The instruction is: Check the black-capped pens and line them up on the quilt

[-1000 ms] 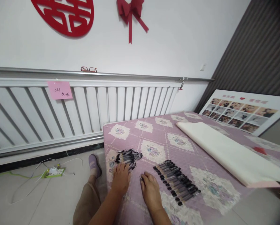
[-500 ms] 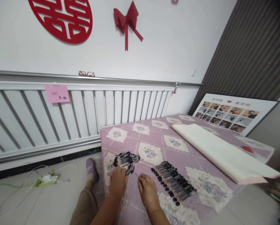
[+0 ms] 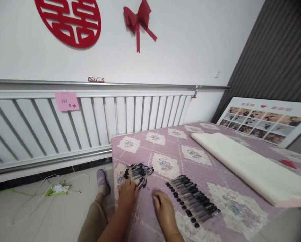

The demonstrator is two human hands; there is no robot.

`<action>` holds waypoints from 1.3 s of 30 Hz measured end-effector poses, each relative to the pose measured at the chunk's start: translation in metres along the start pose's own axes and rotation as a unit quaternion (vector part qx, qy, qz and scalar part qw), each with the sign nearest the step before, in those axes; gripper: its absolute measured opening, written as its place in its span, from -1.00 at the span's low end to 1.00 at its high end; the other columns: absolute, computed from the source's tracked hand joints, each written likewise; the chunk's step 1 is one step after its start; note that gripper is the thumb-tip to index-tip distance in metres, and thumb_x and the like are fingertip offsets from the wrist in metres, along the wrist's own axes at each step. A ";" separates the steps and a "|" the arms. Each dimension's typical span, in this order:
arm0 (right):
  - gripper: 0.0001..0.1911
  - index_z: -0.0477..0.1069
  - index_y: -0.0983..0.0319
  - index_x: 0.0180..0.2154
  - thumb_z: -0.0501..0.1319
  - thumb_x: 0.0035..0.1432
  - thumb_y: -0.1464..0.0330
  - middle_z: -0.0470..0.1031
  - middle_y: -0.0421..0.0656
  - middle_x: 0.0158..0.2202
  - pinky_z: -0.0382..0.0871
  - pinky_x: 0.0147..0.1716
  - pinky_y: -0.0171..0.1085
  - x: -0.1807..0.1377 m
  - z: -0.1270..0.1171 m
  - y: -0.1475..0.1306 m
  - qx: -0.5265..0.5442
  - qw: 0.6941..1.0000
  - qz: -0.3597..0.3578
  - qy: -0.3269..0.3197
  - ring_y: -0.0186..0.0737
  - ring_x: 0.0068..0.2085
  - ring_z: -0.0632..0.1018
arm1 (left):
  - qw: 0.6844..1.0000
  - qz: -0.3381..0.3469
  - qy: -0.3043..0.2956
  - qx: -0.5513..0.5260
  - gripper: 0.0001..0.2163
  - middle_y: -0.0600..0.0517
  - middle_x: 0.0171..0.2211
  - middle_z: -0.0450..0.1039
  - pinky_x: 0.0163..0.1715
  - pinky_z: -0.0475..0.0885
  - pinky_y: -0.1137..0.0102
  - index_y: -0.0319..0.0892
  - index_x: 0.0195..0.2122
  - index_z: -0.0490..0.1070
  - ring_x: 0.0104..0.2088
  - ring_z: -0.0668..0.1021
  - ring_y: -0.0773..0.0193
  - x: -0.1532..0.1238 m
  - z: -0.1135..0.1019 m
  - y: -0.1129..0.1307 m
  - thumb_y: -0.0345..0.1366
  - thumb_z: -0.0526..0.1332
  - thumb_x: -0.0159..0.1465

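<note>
My left hand point(image 3: 128, 194) rests palm down at the near side of a loose pile of pens point(image 3: 137, 172) and dark caps. Its fingers are slightly apart, their tips at the pens. Right of it, my right hand point(image 3: 164, 210) lies on the bedspread with its fingers curled in; what they hold, if anything, is hidden. Beyond that hand is a slanting row of black-capped pens point(image 3: 193, 200), laid side by side. A few dark caps point(image 3: 141, 183) lie just beside my left fingers, and a tiny pale piece point(image 3: 148, 188) sits between the hands.
The purple patterned bedspread point(image 3: 170, 148) carries a folded cream sheet point(image 3: 241, 164) and a red item point(image 3: 288, 164) on the right. A photo board point(image 3: 266, 117) leans behind. A radiator point(image 3: 90, 117) lines the wall. On the floor lies a power strip point(image 3: 58, 189) with cables.
The camera view has shifted, moving the scene slightly right. My right hand has drawn a little back toward me, its fingers more curled. The left hand stays at the pile.
</note>
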State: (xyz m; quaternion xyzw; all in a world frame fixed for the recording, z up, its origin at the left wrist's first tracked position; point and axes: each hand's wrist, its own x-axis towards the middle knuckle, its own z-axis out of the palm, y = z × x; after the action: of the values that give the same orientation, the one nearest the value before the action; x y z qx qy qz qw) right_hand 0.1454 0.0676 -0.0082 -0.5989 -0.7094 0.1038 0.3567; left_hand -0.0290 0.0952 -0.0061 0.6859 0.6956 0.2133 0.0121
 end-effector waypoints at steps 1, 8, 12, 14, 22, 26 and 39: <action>-0.77 0.41 0.18 -0.32 -0.01 0.18 0.36 0.53 -0.09 -0.30 0.35 -0.16 -0.21 -0.001 0.000 0.002 0.020 1.000 0.010 0.002 -0.13 -0.22 0.52 | 1.000 0.000 -0.003 -0.006 -0.88 0.00 -0.24 0.39 -0.11 0.20 0.27 -0.11 -0.29 0.44 -0.12 0.40 0.14 0.000 -0.001 0.000 -0.27 0.13 0.25; -0.73 0.41 0.17 -0.25 -0.01 0.20 0.23 0.56 -0.10 -0.26 0.39 -0.16 -0.20 -0.001 0.005 0.016 0.111 0.993 0.047 -0.018 -0.12 -0.21 0.55 | 0.999 0.001 -0.024 -0.039 -0.88 0.01 -0.24 0.39 -0.11 0.19 0.29 -0.11 -0.29 0.41 -0.13 0.40 0.14 0.001 0.000 -0.003 -0.23 0.13 0.25; -0.71 0.44 0.17 -0.20 0.03 0.16 0.24 0.56 -0.10 -0.18 0.38 -0.10 -0.21 0.005 0.003 0.021 0.175 0.983 0.037 -0.039 -0.13 -0.14 0.54 | 0.998 0.001 -0.040 -0.043 -0.87 0.01 -0.24 0.41 -0.13 0.22 0.33 -0.13 -0.27 0.40 -0.14 0.41 0.16 0.003 0.006 -0.006 -0.24 0.12 0.25; -0.73 0.47 0.16 -0.22 0.05 0.13 0.25 0.57 -0.10 -0.20 0.38 -0.09 -0.22 0.008 0.000 0.022 0.207 0.976 0.018 -0.066 -0.13 -0.14 0.55 | 0.998 -0.001 -0.040 -0.049 -0.86 0.00 -0.23 0.43 -0.12 0.23 0.32 -0.13 -0.23 0.40 -0.14 0.42 0.16 0.004 0.011 -0.008 -0.26 0.11 0.25; -0.79 0.40 0.19 -0.35 0.11 0.08 0.20 0.55 -0.14 -0.37 0.42 -0.24 -0.27 0.015 -0.011 0.030 0.353 0.928 0.083 -0.090 -0.15 -0.28 0.56 | 0.987 0.031 0.037 -0.153 -0.69 -0.10 -0.06 0.42 -0.02 0.30 0.23 -0.16 -0.02 0.36 -0.03 0.43 0.12 0.004 0.026 -0.021 -0.31 0.01 0.25; -0.78 0.44 0.20 -0.37 0.15 0.04 0.20 0.52 -0.14 -0.38 0.39 -0.22 -0.25 0.017 -0.012 0.034 0.366 0.923 0.073 -0.091 -0.14 -0.27 0.54 | 0.979 0.044 0.054 -0.189 -0.70 -0.12 -0.14 0.44 -0.04 0.34 0.19 -0.16 -0.06 0.40 -0.08 0.45 0.10 0.000 0.019 -0.018 -0.26 -0.01 0.28; -0.67 0.45 0.22 -0.38 0.31 -0.18 0.14 0.45 -0.21 -0.49 0.34 -0.38 -0.28 0.011 -0.023 0.044 0.505 0.830 0.218 -0.089 -0.23 -0.42 0.45 | 0.961 0.039 -0.065 -0.266 -0.78 -0.01 -0.22 0.45 -0.12 0.38 0.34 -0.09 -0.17 0.39 -0.17 0.47 0.22 -0.081 -0.005 0.011 -0.25 -0.03 0.31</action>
State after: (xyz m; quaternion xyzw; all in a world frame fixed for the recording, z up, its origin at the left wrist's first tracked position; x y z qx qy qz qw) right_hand 0.1939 0.0831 -0.0125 -0.4630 -0.4376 0.5755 0.5128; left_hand -0.0156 0.0162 -0.0206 0.6967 0.5844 0.3460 0.2310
